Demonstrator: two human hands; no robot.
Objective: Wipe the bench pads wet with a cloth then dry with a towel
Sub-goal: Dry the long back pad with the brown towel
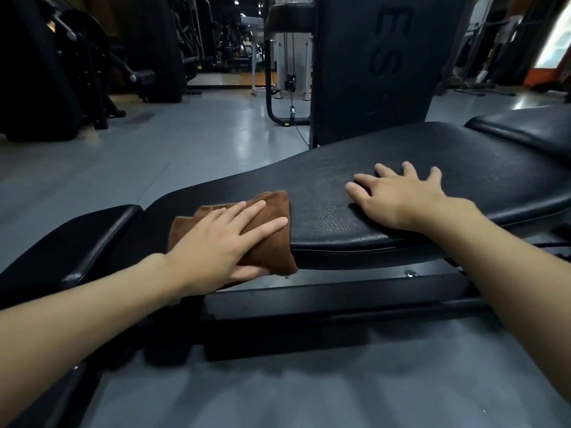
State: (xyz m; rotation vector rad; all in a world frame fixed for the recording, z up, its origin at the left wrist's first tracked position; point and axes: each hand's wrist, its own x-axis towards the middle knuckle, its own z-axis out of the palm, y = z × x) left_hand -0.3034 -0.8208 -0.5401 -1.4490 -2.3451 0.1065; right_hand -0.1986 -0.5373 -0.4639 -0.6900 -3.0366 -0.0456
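Right now my left hand [216, 239] lies flat, fingers spread, pressing a folded brown cloth [265, 239] onto the near edge of the long black bench pad [432, 156] — the cloth drapes over that edge. The pad's long axis runs left to right, rising toward the right; its surface is creased, slightly glossy vinyl. My right hand [398, 199] rests open on the pad, holding nothing. A shorter pad [77, 239] sits just left — its far end is lost in shadow.
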